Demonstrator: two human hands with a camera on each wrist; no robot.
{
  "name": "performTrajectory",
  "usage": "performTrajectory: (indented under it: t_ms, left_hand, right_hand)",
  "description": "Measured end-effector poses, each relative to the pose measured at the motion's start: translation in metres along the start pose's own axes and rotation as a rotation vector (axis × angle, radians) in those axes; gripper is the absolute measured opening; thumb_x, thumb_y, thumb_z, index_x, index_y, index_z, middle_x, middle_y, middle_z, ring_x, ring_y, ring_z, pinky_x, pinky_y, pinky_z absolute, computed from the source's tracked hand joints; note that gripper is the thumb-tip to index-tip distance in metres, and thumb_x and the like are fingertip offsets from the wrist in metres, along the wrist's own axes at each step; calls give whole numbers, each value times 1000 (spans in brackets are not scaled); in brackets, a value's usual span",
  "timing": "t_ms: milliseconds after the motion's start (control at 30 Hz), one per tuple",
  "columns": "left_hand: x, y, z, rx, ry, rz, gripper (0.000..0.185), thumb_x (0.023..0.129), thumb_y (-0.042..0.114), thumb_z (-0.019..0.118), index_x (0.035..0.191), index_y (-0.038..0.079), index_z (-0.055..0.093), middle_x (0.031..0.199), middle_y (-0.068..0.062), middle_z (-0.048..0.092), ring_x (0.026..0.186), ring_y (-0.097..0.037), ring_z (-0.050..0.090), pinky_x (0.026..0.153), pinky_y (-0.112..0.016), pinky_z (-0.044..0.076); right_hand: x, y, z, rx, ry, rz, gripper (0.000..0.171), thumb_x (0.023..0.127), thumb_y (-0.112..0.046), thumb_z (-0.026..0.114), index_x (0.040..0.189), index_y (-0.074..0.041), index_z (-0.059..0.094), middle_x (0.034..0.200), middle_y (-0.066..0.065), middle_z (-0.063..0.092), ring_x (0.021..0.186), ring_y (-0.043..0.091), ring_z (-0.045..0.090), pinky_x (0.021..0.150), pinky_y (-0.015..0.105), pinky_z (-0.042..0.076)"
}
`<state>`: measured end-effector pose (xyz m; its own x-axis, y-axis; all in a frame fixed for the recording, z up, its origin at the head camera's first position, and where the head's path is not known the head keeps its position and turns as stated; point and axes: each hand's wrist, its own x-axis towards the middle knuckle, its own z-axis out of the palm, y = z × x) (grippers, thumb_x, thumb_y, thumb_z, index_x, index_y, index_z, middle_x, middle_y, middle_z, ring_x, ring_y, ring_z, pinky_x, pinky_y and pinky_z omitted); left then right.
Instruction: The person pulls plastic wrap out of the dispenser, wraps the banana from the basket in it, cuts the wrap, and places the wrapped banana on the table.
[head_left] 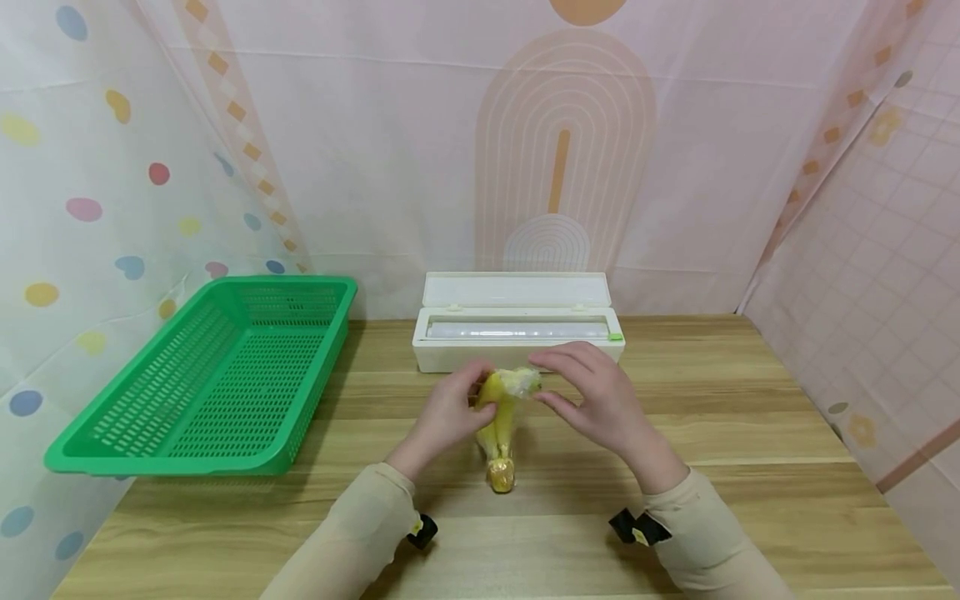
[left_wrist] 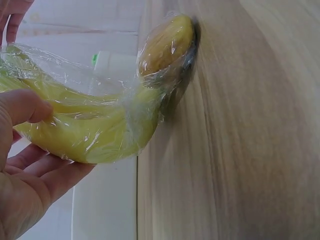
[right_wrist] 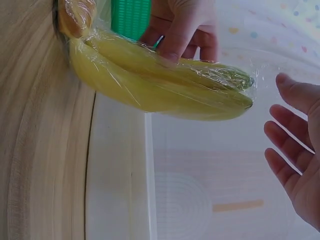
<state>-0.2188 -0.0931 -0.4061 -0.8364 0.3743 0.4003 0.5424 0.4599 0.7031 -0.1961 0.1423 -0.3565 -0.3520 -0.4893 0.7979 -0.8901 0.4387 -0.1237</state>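
A pair of yellow bananas (head_left: pixel 504 417), wrapped in clear cling film (left_wrist: pixel 80 95), slants up from the table. A rounded, brownish-yellow lump (left_wrist: pixel 167 45) under the film sits at their lower end, against the wood; its kind is unclear. My left hand (head_left: pixel 455 406) grips the bananas, thumb on one side and fingers on the other, as the left wrist view (left_wrist: pixel 30 165) shows. Just beyond the greenish tips (right_wrist: pixel 245 87), my right hand (head_left: pixel 596 396) is held with fingers spread and slightly bent. In the right wrist view a gap separates it from the bananas.
Behind the hands stands a white cling film dispenser (head_left: pixel 517 358), its lid raised and a roll inside. A green perforated basket (head_left: pixel 281 458) is at the left on the wooden table (head_left: pixel 750 417). Patterned curtains (head_left: pixel 375 167) hang behind and at both sides.
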Motion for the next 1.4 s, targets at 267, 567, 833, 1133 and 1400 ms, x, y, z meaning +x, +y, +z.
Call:
performTrajectory:
  t_ms: [267, 567, 833, 1133, 1400]
  left_hand:
    - [1, 0, 0, -33, -27, -36, 41, 79, -8, 75, 115, 3, 60, 110, -12, 67, 101, -26, 66, 86, -33, 56]
    - [2, 1, 2, -51, -44, -11, 40, 78, -10, 74, 114, 2, 60, 109, -12, 66, 102, -26, 65, 87, -32, 56]
    - [2, 2, 4, -93, -41, 22, 37, 77, -13, 73, 110, 0, 60, 109, -12, 65, 103, -27, 64, 87, -32, 56]
    - [1, 4, 4, -102, -48, 18, 38, 76, -14, 73, 108, 2, 60, 107, -10, 65, 102, -26, 64, 86, -33, 56]
    - [-2, 3, 5, -89, -31, 77, 37, 75, -14, 74, 107, 3, 63, 104, -8, 67, 99, -23, 65, 86, -33, 56]
  right_hand:
    - [5, -1, 6, 26, -6, -76, 38, 76, 2, 81, 112, -7, 72, 110, 5, 70, 101, 23, 65, 88, 36, 53]
    - [9, -4, 11, 26, 11, -138, 7, 94, -16, 69, 93, -10, 74, 97, 1, 72, 92, 20, 66, 83, 34, 53]
    - [9, -3, 8, 129, 97, -30, 3, 91, -5, 69, 94, -5, 70, 90, 6, 71, 85, 22, 67, 78, 33, 54]
    - [11, 0, 10, 167, 187, 61, 6, 89, 4, 69, 93, 1, 67, 84, 7, 67, 71, 17, 60, 64, 23, 50]
    - [12, -1, 8, 190, 174, 141, 24, 79, 19, 69, 93, 1, 62, 82, 6, 62, 71, 15, 56, 68, 18, 47]
